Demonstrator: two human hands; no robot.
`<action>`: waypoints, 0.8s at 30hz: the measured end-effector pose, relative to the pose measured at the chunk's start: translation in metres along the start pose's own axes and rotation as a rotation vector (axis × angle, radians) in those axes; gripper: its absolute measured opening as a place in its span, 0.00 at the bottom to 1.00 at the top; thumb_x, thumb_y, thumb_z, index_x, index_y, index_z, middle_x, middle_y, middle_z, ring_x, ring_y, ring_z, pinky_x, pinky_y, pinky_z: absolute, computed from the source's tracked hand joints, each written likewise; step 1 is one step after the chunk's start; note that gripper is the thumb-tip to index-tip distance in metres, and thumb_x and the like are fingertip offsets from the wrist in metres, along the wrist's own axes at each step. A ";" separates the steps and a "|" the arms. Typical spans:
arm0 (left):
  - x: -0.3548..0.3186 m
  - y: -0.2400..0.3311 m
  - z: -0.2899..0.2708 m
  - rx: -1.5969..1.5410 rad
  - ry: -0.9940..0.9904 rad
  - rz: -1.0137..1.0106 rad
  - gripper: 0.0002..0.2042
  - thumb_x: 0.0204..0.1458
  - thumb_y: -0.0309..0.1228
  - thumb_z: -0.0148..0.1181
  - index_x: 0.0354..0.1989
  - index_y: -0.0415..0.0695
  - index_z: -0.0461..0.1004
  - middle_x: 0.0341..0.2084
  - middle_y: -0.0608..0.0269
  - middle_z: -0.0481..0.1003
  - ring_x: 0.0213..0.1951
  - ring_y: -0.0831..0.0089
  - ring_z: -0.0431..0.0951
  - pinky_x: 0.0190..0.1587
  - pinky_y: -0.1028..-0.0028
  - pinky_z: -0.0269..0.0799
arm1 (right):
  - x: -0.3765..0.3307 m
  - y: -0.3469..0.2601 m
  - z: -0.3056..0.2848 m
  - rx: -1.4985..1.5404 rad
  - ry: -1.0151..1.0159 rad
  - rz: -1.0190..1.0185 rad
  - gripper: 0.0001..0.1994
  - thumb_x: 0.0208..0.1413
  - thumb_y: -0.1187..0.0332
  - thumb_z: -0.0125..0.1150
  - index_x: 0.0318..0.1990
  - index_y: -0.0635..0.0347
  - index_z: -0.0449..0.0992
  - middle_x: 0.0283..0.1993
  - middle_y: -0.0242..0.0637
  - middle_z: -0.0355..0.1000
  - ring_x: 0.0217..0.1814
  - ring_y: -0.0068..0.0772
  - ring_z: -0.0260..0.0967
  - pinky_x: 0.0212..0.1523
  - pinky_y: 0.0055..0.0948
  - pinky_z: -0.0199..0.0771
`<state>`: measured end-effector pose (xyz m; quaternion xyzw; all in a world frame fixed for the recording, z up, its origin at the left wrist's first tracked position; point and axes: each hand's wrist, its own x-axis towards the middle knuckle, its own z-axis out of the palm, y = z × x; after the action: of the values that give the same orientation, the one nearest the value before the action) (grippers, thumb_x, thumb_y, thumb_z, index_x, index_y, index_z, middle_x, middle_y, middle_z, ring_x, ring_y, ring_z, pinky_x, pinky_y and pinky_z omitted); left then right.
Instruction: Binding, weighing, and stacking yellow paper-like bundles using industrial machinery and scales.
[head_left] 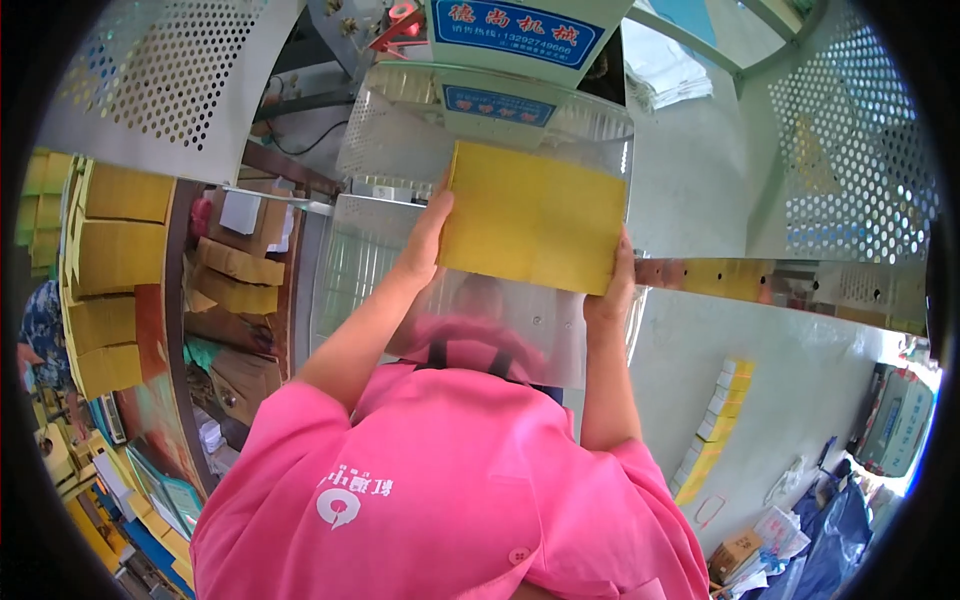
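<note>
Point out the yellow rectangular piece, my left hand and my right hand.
Yellow rectangular piece (535, 218): head view, middle of its broad face.
Left hand (424, 240): head view, near the thumb's base.
Right hand (616, 294): head view, near the thumb's base.

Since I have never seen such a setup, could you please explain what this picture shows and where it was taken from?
There is no robot here, only a person working bare-handed. The picture comes from a wide fisheye camera on the person's head, looking down, so straight edges bend near the rim and the pink shirt fills the lower part. The left hand and right hand hold opposite ends of a yellow rectangular piece, in front of a pale green machine. A shiny metal surface shows around it; whether the piece touches that, I cannot tell. Stacks of yellow cardboard stand at the left.
</note>
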<state>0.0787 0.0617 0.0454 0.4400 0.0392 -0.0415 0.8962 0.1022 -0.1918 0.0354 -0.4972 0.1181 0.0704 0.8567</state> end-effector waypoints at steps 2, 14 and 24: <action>-0.002 -0.009 0.005 0.057 0.049 0.014 0.32 0.63 0.41 0.45 0.72 0.43 0.43 0.69 0.58 0.52 0.69 0.69 0.50 0.69 0.69 0.46 | 0.001 -0.003 -0.002 0.001 -0.020 -0.015 0.25 0.65 0.56 0.41 0.65 0.59 0.62 0.64 0.34 0.63 0.65 0.32 0.59 0.65 0.32 0.56; -0.001 -0.021 0.012 0.199 0.180 -0.028 0.30 0.63 0.42 0.46 0.70 0.42 0.50 0.64 0.59 0.58 0.65 0.69 0.57 0.66 0.70 0.51 | 0.011 0.004 -0.014 0.006 -0.136 -0.040 0.31 0.63 0.51 0.45 0.66 0.65 0.58 0.63 0.38 0.63 0.65 0.33 0.60 0.63 0.31 0.60; 0.009 -0.021 0.028 0.287 0.183 -0.097 0.31 0.63 0.50 0.47 0.66 0.40 0.56 0.60 0.57 0.63 0.60 0.72 0.62 0.61 0.71 0.58 | 0.020 0.008 -0.024 0.045 0.108 0.104 0.25 0.64 0.49 0.47 0.60 0.56 0.65 0.59 0.31 0.66 0.62 0.29 0.61 0.62 0.30 0.58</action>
<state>0.0866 0.0262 0.0450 0.5629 0.1354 -0.0497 0.8138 0.1166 -0.2083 0.0121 -0.4741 0.1911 0.0854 0.8552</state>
